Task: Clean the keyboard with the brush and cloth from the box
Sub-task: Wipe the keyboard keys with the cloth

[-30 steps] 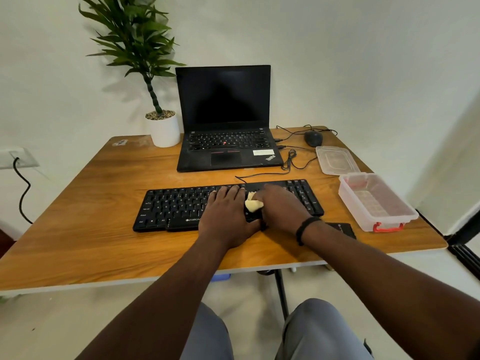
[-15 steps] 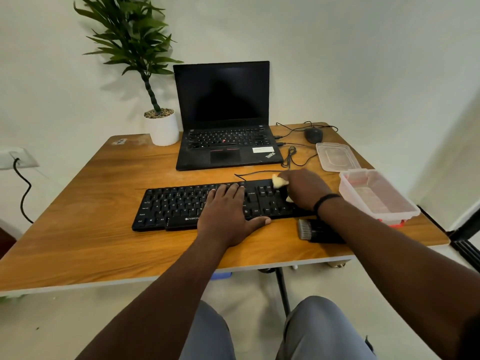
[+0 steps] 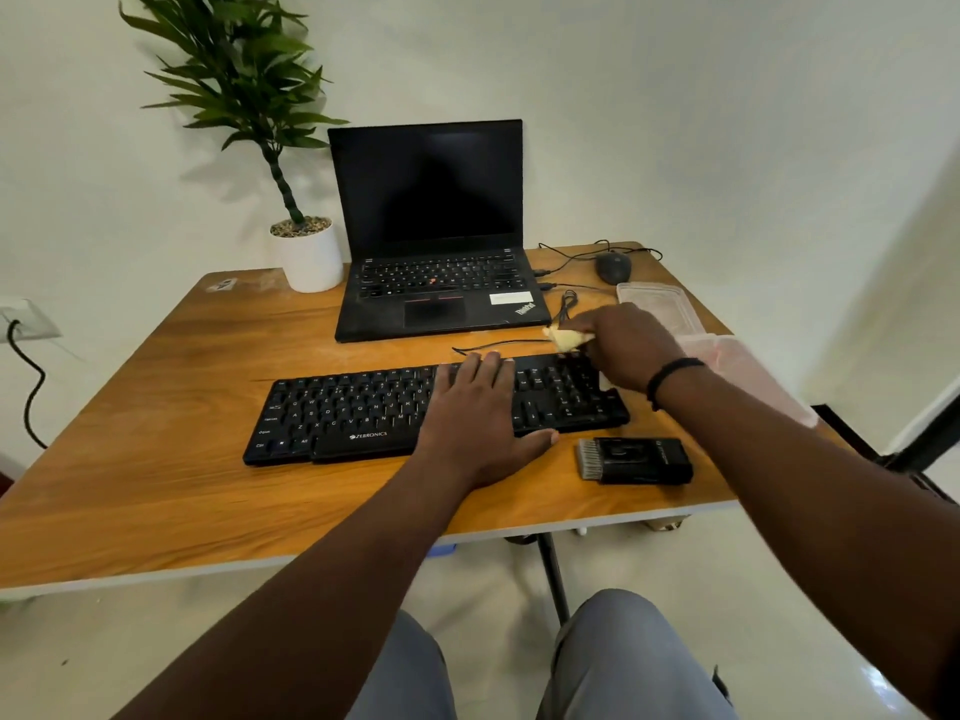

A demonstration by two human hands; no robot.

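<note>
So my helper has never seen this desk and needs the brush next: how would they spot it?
Start at the black keyboard in the middle of the wooden table. Just off its near right corner, toward the table's front edge, lies the brush: a flat black block with a strip of pale bristles on its left end, lying untouched.

- The right hand [image 3: 626, 345], pinching the yellowish cloth [image 3: 566, 339], has travelled from the keyboard's [image 3: 363, 413] middle, beside the left hand, to its far right corner — the cloth now just past the top edge.
- The black brush [image 3: 636, 459], earlier hidden under the right wrist, now lies uncovered on the counter [image 3: 156, 433].
</note>
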